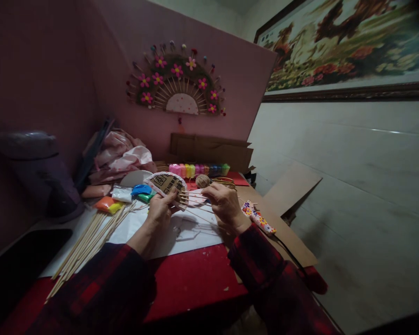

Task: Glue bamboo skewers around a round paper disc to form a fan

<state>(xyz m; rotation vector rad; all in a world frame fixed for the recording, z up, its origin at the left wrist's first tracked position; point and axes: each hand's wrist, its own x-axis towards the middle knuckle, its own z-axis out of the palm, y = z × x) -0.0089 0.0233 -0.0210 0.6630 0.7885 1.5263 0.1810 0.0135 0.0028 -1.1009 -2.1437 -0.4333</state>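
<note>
Your left hand (160, 211) grips the half-round brown cardboard piece with black print and a pale fabric rim (167, 183), thumb on its printed face, above the flat white sheet (195, 239) on the red-covered bench (192, 279), well in from the near edge. Its long axis slants from far left to near right, and the slender pale wooden sticks (185, 197) fan out from it toward the bench's right edge, where your right hand (228, 204) pinches them, fingertips close together.
</note>
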